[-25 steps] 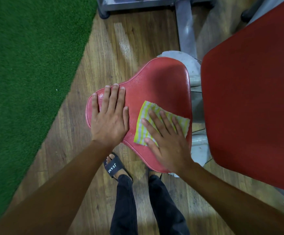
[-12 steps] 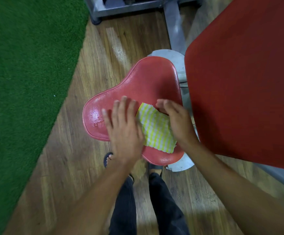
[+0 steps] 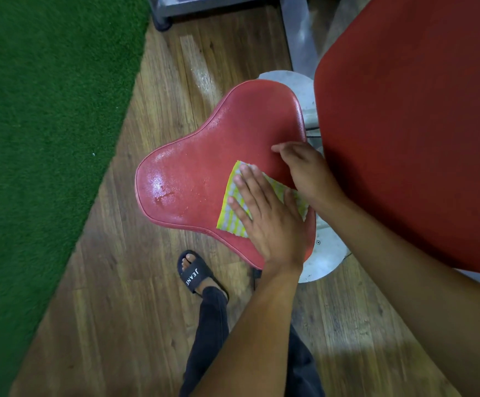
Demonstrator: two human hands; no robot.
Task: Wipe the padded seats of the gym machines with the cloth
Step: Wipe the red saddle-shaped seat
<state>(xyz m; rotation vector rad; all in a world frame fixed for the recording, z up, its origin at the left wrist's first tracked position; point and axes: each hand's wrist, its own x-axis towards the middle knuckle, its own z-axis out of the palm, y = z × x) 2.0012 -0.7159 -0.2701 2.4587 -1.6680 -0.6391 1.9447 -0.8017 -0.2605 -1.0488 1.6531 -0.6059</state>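
Note:
A red padded seat (image 3: 204, 167) with a wet sheen fills the middle of the view. A yellow and grey striped cloth (image 3: 228, 207) lies on its near right part. My left hand (image 3: 267, 219) presses flat on the cloth with straight fingers. My right hand (image 3: 304, 170) sits at the seat's right edge, over the cloth's far corner. Its fingers curve down past the edge, so their hold is hidden.
A large red back pad (image 3: 405, 124) stands close on the right. A grey round base plate (image 3: 322, 259) and a metal post (image 3: 299, 32) lie under and behind the seat. Green turf (image 3: 47, 110) covers the left; my sandalled foot (image 3: 194, 272) stands on the wood floor.
My left hand moved from the seat's bare left side onto the cloth. My right hand came off the top of the cloth and shifted to the seat's right edge.

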